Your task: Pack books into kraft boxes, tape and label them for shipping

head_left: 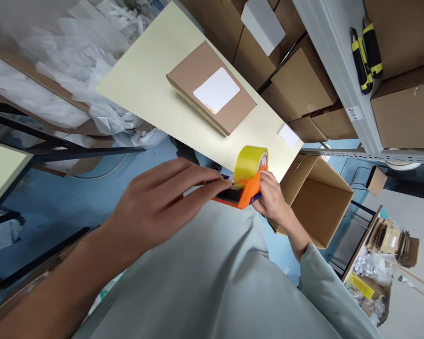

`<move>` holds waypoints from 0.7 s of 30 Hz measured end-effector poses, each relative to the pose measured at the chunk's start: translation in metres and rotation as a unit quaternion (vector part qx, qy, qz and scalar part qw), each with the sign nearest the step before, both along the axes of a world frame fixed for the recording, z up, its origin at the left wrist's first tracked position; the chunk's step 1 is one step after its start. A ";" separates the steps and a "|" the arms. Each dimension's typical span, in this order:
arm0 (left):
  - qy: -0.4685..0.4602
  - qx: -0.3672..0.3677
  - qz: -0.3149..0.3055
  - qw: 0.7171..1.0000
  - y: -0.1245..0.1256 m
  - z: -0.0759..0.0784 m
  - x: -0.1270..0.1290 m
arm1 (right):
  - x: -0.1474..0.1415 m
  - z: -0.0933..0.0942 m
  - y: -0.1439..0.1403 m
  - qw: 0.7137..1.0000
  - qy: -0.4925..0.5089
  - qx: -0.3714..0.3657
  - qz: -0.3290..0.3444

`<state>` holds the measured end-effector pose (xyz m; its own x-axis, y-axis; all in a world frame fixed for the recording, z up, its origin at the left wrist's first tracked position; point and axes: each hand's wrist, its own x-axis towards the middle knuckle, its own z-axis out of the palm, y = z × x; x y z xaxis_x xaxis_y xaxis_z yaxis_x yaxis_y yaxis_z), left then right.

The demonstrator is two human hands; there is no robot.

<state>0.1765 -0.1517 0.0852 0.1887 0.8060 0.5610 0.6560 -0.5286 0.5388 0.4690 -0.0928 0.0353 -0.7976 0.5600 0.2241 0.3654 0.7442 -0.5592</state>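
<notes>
Fingertips of the left hand (162,202) pinch together at the front edge of an orange tape dispenser (245,190), apparently feeling for the loose tape end. The right hand (273,200) wraps closed around the dispenser's handle, steadying it just off the table's near edge. A yellowish tape roll (249,162) sits on top. At twelve o'clock, well apart, a flat cardboard parcel (212,89) with a white label lies on the pale table (144,80). At three o'clock, an open carton (318,200). Peeling slowly, with the handle held firm, should keep the tape from splitting.
</notes>
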 end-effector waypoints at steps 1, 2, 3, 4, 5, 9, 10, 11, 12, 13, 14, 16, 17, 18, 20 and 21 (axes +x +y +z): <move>0.011 0.020 0.006 1.000 -0.004 -0.001 0.000 | 0.001 0.001 -0.002 1.000 -0.002 0.001 -0.004; 0.014 0.039 0.011 0.999 -0.008 -0.002 0.001 | 0.002 0.001 -0.004 1.000 -0.008 0.001 -0.008; 0.011 0.059 0.017 0.998 -0.012 -0.003 0.003 | 0.004 0.001 -0.006 1.000 -0.017 0.001 -0.010; 0.005 0.072 0.024 0.997 -0.015 -0.003 0.004 | 0.005 0.002 -0.008 1.000 -0.024 0.002 -0.010; -0.003 0.076 0.033 0.997 -0.018 -0.003 0.006 | 0.007 0.002 -0.010 1.000 -0.029 0.002 -0.008; -0.023 0.007 0.058 0.998 -0.022 0.004 0.009 | 0.012 0.003 -0.015 0.999 -0.037 -0.010 0.008; -0.030 -0.012 0.058 0.998 -0.021 0.005 0.008 | 0.012 0.003 -0.016 0.999 -0.044 -0.015 0.012; -0.039 -0.025 0.055 0.997 -0.021 0.006 0.007 | 0.010 0.004 -0.016 0.998 -0.052 -0.015 0.014; -0.049 -0.030 0.052 0.997 -0.020 0.006 0.006 | 0.009 0.004 -0.016 0.998 -0.057 -0.013 0.017; -0.056 -0.032 0.048 0.997 -0.019 0.005 0.005 | 0.006 0.004 -0.016 0.998 -0.058 -0.007 0.019; -0.063 -0.031 0.047 0.996 -0.018 0.002 0.005 | 0.004 0.004 -0.016 0.998 -0.054 -0.001 0.021; -0.076 -0.026 0.057 0.995 -0.019 -0.008 0.006 | 0.001 0.003 -0.016 0.999 -0.050 0.005 0.022; -0.085 -0.022 0.066 0.994 -0.020 -0.016 0.009 | 0.002 0.001 -0.016 0.998 -0.055 0.001 0.022; -0.096 -0.019 0.079 0.992 -0.022 -0.025 0.011 | 0.005 -0.002 -0.016 0.998 -0.066 -0.008 0.020; -0.124 -0.020 0.108 0.986 -0.027 -0.046 0.016 | 0.016 -0.009 -0.016 0.994 -0.106 -0.031 0.011; -0.139 -0.026 0.123 0.982 -0.029 -0.059 0.018 | 0.024 -0.013 -0.017 0.990 -0.131 -0.042 0.005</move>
